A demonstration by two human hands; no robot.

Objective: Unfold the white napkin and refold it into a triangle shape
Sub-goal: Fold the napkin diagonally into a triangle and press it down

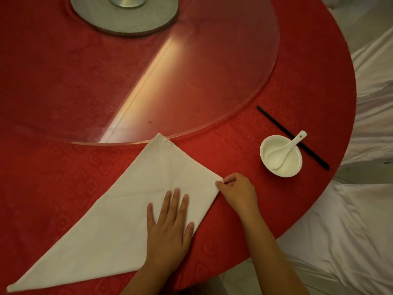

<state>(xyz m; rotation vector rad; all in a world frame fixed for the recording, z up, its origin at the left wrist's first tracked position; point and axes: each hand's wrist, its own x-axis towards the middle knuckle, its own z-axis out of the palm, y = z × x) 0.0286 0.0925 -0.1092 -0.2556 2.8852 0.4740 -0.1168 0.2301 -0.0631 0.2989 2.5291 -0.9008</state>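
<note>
The white napkin (pixel 119 211) lies flat on the red tablecloth (pixel 53 167), folded into a large triangle. One point reaches the near left, another touches the glass turntable's edge. My left hand (pixel 170 226) rests palm down on the napkin's right part, fingers spread. My right hand (pixel 236 190) pinches the napkin's right corner between thumb and fingers.
A round glass turntable (pixel 212 81) covers the table's middle, with a grey base (pixel 127 18) at the far side. A white bowl (pixel 280 156) holding a white spoon (pixel 287 150) stands at the right, beside black chopsticks (pixel 276 122). White chair covers (pixel 350 241) flank the table's right edge.
</note>
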